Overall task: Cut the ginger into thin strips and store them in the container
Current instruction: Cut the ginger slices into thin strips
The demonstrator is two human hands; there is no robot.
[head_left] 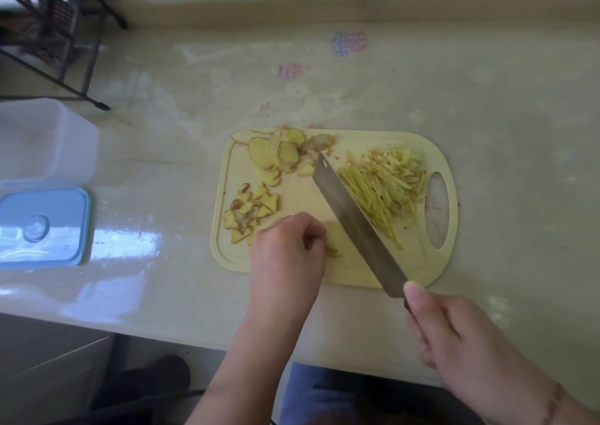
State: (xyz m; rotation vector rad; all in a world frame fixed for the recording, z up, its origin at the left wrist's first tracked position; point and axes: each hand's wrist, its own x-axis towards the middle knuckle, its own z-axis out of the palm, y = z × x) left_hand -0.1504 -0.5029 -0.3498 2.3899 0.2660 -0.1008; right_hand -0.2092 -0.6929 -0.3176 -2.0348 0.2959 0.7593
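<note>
At the far left of the bench (181, 171) stands the clear container (45, 138), open, with its blue lid (43, 226) lying flat just in front of it; both sit well apart from the cutting board (328, 268). A dark wire rack (48, 34) stands behind them in the far corner.

On the board's left half the uncut ginger is in two groups: a fan of overlapping ginger slices (276, 155) at the far edge, and a smaller heap of irregular trimmings (250, 213) nearer the person. The left hand (287, 249) comes in just right of those trimmings, knuckles up and fingers curled under. Its grip appears to be pinching or pressing down a few pale pieces (331, 249) at its fingertips, though the hand hides most of them and exactly what it holds cannot be told.

Just right of that hand the knife (354, 226) runs diagonally, its tip toward the far slices and its heel toward the near right edge of the board. The right hand (454, 333) has its grip wrapped around the handle, which is hidden, with the thumb laid along the blade's heel.

The relation that matters is this: the pieces under the left fingertips lie immediately left of the blade, so the next cut likely calls for the blade to come down beside the knuckles. The cut strips (386, 184) are piled on the blade's right side, lying roughly parallel to it, next to the board's handle hole (438, 210). The container is on the opposite side, nearer the left hand.
</note>
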